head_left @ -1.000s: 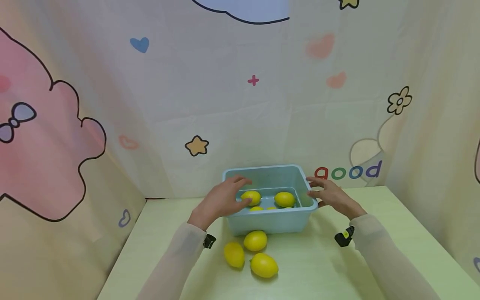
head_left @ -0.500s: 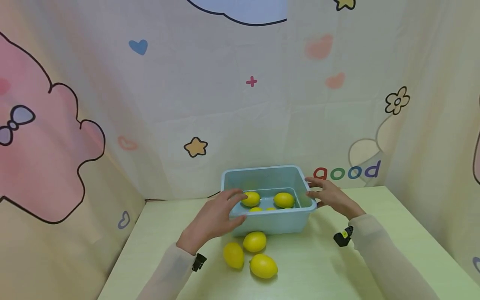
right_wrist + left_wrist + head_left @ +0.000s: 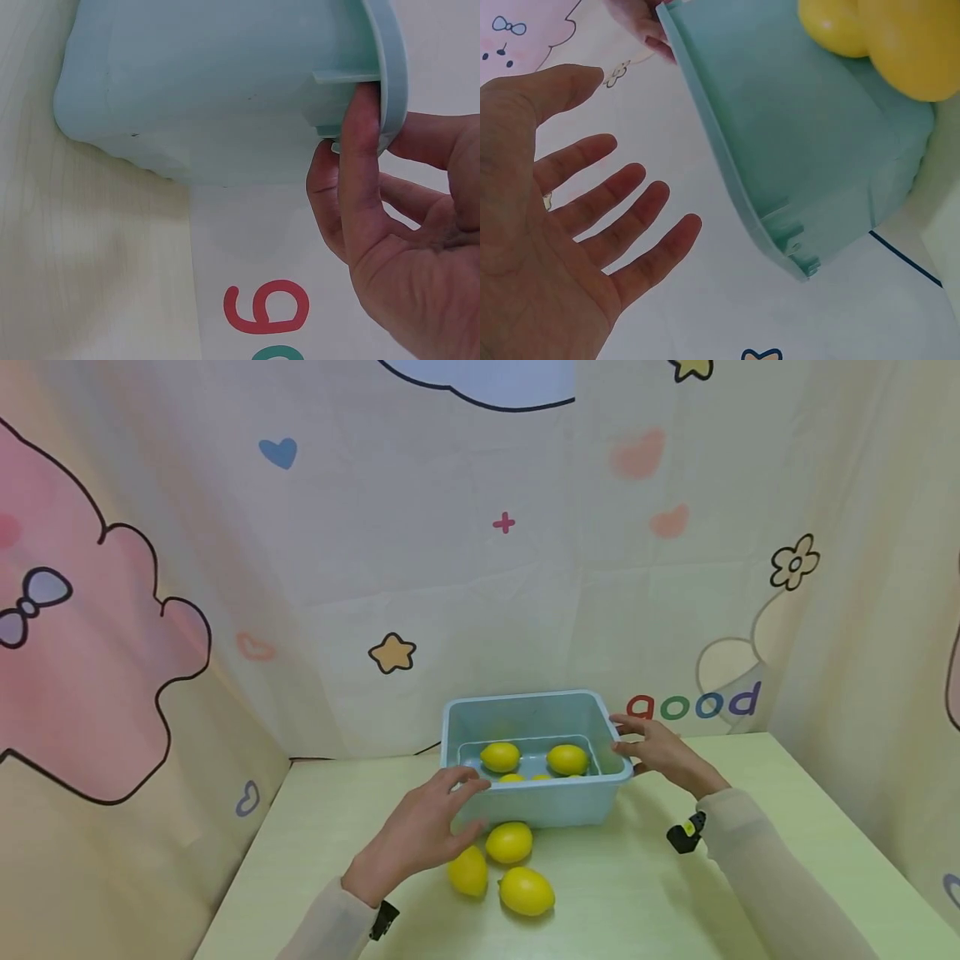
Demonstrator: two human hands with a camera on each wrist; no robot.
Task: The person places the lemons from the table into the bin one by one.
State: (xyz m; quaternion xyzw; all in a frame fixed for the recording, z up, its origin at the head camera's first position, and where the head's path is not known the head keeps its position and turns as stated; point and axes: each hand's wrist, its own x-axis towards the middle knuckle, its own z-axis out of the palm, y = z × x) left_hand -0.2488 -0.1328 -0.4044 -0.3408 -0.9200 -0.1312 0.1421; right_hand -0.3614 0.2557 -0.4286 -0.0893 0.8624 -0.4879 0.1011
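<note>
A light blue plastic bin (image 3: 542, 806) stands at the back of the table with several lemons inside, two of them, a left lemon (image 3: 499, 757) and a right lemon (image 3: 567, 760), in full view. My right hand (image 3: 667, 756) grips the bin's right rim, fingers tucked beneath it in the right wrist view. My left hand (image 3: 420, 822) hovers at the bin's front left, fingers spread and holding nothing; the left wrist view shows the palm (image 3: 562, 255) apart from the rim. In front of the bin lie three lemons: a rear one (image 3: 510, 843), a left one (image 3: 469, 875) beside my left thumb and a front one (image 3: 527, 892).
The pale green table (image 3: 622, 893) extends on both sides of the bin. Just behind it hangs a printed cloth backdrop (image 3: 450, 568), and cloth also closes in the left and right sides. Each wrist wears a small black device, such as the right one (image 3: 686, 833).
My left hand has drawn back from over the bin's left side, down and to the left, towards the loose lemons. The right hand stays on the rim, and the bin and lemons keep their places.
</note>
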